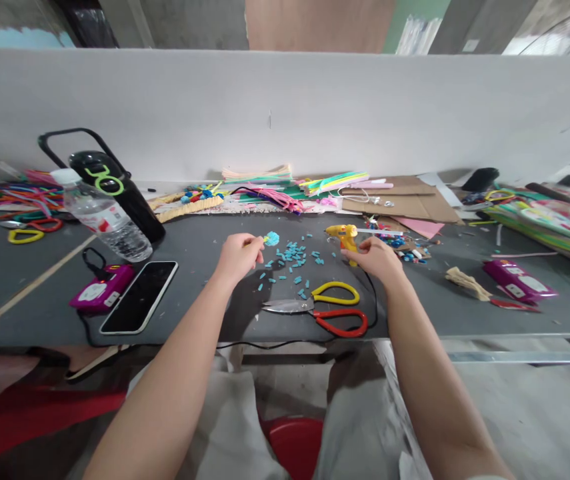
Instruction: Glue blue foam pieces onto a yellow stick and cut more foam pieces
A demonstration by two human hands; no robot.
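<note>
My left hand (241,257) pinches the thin yellow-green stem of a small blue fluffy flower (271,239), held just above the table. In my right hand (377,259) is a yellow glue gun (343,233), its nozzle pointing left and a whitish glue stick (379,232) out of its back. Short cut blue pieces (293,253) lie scattered between my hands. Closer to me are scissors (305,306) with one yellow and one red handle, blades pointing left. The glue gun's black cord passes by the scissors' handles.
At left stand a water bottle (107,220) and a black flask (125,193), with a phone (139,297) and a purple box (103,288) before them. Bundles of colored pipe cleaners (335,181) and cardboard (405,200) line the white partition (285,113). Another purple box (519,281) lies right.
</note>
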